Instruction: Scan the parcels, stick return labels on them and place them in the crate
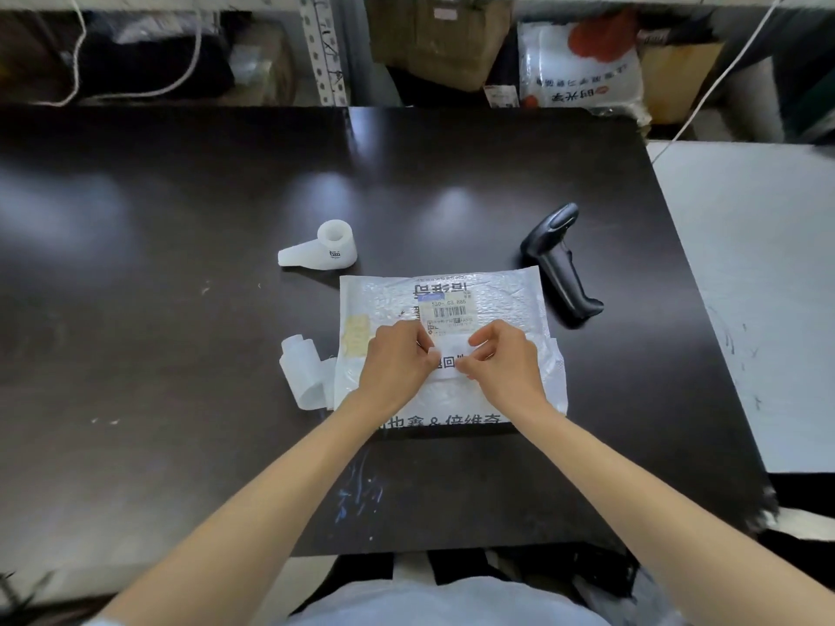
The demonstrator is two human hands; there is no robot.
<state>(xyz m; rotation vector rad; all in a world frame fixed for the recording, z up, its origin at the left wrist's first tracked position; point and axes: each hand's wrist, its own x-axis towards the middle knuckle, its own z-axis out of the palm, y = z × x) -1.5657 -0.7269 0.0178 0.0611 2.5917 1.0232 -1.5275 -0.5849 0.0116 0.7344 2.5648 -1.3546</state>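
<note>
A white bubble-mailer parcel (497, 300) lies flat on the dark table (180, 264), its barcoded shipping label (452, 314) facing up. Both my hands hover over the parcel's middle and hold a small white return label (448, 362) with black characters. My left hand (397, 359) pinches the label's left end. My right hand (501, 359) pinches its right end between thumb and fingers. The black handheld scanner (560, 259) lies on the table just right of the parcel, untouched. No crate is in view.
A white label roll (327, 250) sits behind the parcel to the left. A strip of translucent label backing (302, 372) curls at the parcel's left edge. A white surface (759, 273) adjoins the table on the right. Shelving with boxes and bags stands behind.
</note>
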